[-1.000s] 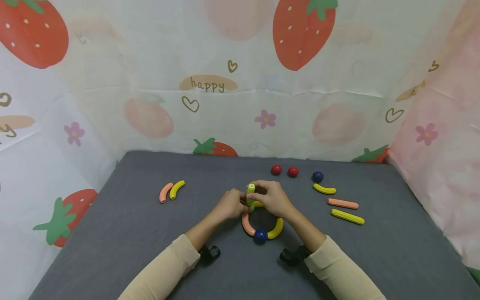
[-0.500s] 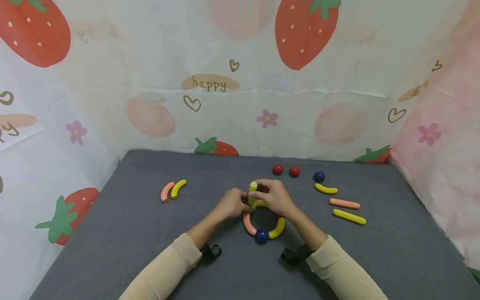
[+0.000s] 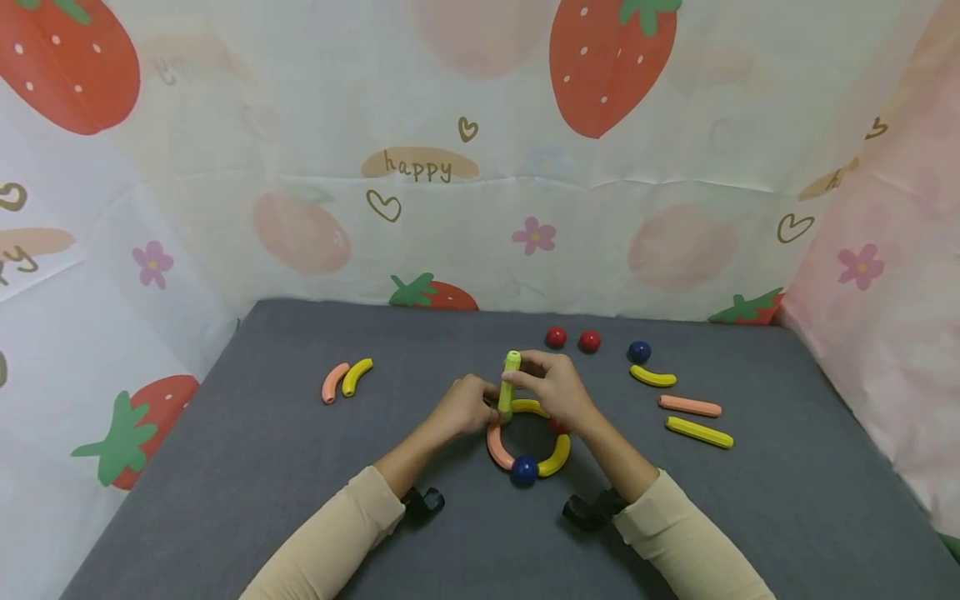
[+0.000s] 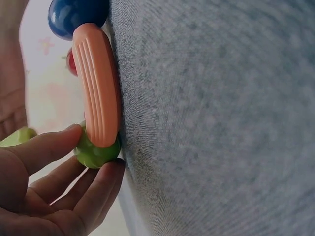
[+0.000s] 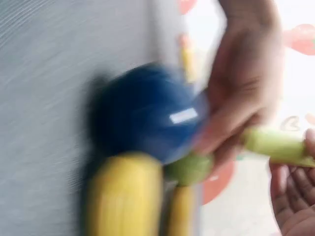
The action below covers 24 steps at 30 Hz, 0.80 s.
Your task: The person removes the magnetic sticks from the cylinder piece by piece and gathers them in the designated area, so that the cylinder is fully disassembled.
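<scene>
The straight light-green rod point(image 3: 510, 385) stands nearly upright above the green ball point(image 4: 97, 155), its top leaning a little right; the right hand point(image 3: 558, 387) pinches it. The left hand point(image 3: 464, 406) pinches this ball. From the ball, a curved salmon rod point(image 4: 97, 83) reaches toward the person. Grey fabric point(image 3: 225, 467) lies beneath the ball; strawberry-printed cloth point(image 3: 330, 92) hangs behind.

Ring point(image 3: 524, 472) rests on table point(image 3: 187, 475); two rods point(image 3: 356, 377) lie to its left, three rods point(image 3: 690, 406) to its right, three balls point(image 3: 590, 341) behind
</scene>
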Each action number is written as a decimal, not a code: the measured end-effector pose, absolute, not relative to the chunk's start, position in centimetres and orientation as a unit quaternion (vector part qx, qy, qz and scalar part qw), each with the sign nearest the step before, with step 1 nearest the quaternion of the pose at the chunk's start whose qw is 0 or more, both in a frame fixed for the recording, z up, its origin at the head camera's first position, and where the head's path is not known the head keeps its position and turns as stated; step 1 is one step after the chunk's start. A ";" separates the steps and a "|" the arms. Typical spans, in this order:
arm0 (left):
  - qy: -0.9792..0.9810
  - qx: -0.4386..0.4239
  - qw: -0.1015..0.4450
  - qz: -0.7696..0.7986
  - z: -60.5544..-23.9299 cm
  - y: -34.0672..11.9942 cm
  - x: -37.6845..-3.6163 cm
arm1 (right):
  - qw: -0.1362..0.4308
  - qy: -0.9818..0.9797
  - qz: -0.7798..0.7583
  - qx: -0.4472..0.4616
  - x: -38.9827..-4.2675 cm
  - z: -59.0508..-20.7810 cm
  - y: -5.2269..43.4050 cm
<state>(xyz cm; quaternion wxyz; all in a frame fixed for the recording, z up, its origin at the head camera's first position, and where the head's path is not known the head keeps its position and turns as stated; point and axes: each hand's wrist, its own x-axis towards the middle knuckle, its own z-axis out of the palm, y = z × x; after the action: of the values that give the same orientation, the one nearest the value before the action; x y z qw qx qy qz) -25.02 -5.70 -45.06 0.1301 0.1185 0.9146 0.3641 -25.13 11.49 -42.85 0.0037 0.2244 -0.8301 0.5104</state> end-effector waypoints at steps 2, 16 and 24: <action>0.913 0.120 0.130 0.368 -45.0 -5.7 -25.0 | 0.013 -0.823 0.520 0.227 -25.1 -42.3 11.6; 0.917 0.115 0.122 0.361 -44.9 -5.5 -24.6 | 0.020 -0.843 0.492 0.217 -25.2 -40.7 15.1; 0.917 0.110 0.122 0.363 -44.9 -5.6 -24.5 | 0.072 -0.895 0.391 0.201 -26.4 -40.4 20.5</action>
<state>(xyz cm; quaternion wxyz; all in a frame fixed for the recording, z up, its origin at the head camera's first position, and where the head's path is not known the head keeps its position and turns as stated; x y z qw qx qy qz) -24.50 -5.59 -44.86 0.1219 0.1096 0.9175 0.3625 -26.36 20.54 -40.44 0.0725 0.2013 -0.8950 0.3915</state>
